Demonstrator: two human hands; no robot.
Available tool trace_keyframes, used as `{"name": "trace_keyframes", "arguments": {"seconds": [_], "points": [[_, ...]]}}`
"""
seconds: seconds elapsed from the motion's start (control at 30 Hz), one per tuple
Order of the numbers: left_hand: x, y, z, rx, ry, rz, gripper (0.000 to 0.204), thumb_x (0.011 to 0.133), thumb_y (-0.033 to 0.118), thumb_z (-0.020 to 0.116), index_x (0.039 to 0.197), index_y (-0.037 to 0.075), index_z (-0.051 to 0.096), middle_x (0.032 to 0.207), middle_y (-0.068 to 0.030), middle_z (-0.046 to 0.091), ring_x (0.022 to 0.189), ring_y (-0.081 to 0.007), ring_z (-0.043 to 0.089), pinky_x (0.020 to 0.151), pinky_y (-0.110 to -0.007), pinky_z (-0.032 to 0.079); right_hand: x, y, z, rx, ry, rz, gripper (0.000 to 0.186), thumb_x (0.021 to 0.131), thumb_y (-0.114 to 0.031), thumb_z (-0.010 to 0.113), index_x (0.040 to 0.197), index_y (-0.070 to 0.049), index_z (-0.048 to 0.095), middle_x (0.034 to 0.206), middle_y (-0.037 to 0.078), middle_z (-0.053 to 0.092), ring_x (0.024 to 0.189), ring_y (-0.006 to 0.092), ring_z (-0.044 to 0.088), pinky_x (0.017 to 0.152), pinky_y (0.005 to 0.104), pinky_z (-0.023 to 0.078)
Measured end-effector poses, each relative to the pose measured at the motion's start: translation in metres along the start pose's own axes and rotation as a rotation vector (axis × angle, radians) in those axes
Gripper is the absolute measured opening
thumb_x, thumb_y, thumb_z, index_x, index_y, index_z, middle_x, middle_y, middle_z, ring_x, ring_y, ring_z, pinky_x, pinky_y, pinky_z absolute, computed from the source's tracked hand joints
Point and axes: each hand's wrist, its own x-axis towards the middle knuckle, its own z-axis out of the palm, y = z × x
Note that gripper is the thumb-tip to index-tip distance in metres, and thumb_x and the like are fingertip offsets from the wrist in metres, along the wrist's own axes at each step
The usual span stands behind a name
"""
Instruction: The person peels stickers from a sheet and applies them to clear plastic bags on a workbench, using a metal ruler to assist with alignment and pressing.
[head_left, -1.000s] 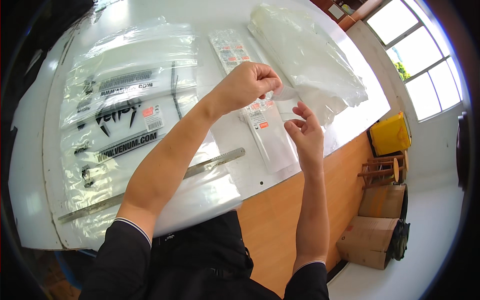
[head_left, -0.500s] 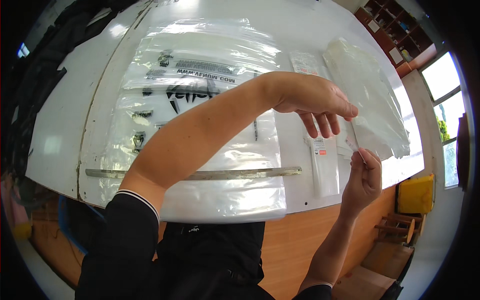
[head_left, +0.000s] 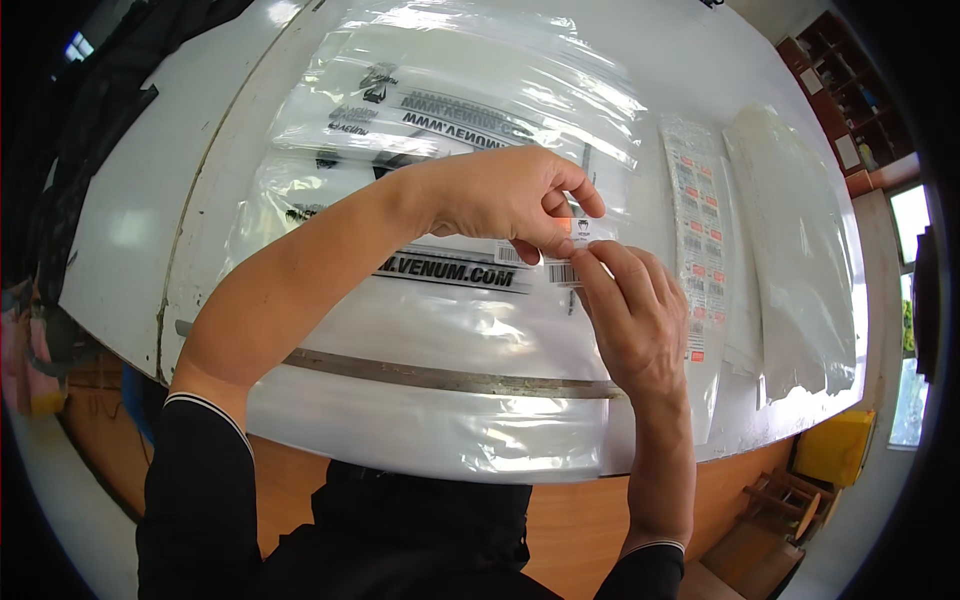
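A stack of clear plastic bags [head_left: 450,330] with black print lies in front of me. Above its right half, my two hands meet at a small white barcode label [head_left: 584,229] with an orange patch. My left hand [head_left: 515,200] pinches the label near the thumb, its index finger curled out above. Fingertips of my right hand [head_left: 640,320] close on the label's near side, partly covering it. Across the lower part of the bags lies a thin metal strip [head_left: 450,380], its right end beside my right wrist.
Right of the bags lies a sheet of labels [head_left: 700,240] with orange and black print. Beyond it is a pile of translucent plastic sheets [head_left: 800,270]. Dark fabric [head_left: 85,130] covers the table's far left. A yellow container [head_left: 835,447] stands past the right edge.
Both hands have moved left from the label sheets to over the bags, bringing the label along. My left fingers, spread before, now pinch. The view has shifted slightly.
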Motion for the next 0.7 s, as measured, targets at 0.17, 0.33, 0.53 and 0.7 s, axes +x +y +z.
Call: {"name": "trace_keyframes", "arguments": {"seconds": [0.17,0.33,0.53,0.7], "points": [[-0.001,-0.022,-0.005,0.266,0.114,-0.024,0.05,0.082,0.009,0.067,0.131,-0.001,0.06,0.086,-0.0044,0.062,0.079,-0.0116,0.057,0.074,-0.028,0.047,-0.02,0.005,0.018,0.311,-0.155,0.183,0.038,0.075,-0.005,0.081,0.11,-0.005,0.068,0.091,0.005,0.065,0.079,0.0229,0.065,0.064,0.0351,0.054],[0.0,-0.047,-0.008,0.451,0.191,0.15,0.052,0.08,0.01,0.07,0.131,0.002,0.061,0.101,-0.0106,0.068,0.088,-0.0195,0.062,0.082,-0.033,0.051,-0.023,0.001,0.024,0.423,-0.302,0.174,0.038,0.076,-0.01,0.081,0.112,-0.007,0.069,0.082,0.003,0.06,0.07,0.0193,0.062,0.059,0.0334,0.051],[0.004,-0.055,-0.008,0.488,0.208,0.189,0.05,0.079,0.009,0.071,0.127,0.001,0.063,0.108,-0.0127,0.069,0.093,-0.0223,0.064,0.085,-0.034,0.051,-0.028,-0.001,0.033,0.385,-0.383,0.19,0.04,0.078,-0.018,0.08,0.116,-0.008,0.069,0.082,0.002,0.057,0.07,0.018,0.059,0.058,0.0327,0.049],[0.003,-0.053,-0.008,0.53,0.186,0.144,0.05,0.076,0.008,0.071,0.125,-0.001,0.063,0.108,-0.0145,0.07,0.094,-0.0231,0.065,0.088,-0.033,0.051,-0.028,0.0,0.034,0.409,-0.393,0.217,0.04,0.078,-0.019,0.08,0.116,-0.009,0.07,0.082,0.002,0.057,0.071,0.0183,0.059,0.058,0.0332,0.049]]}}
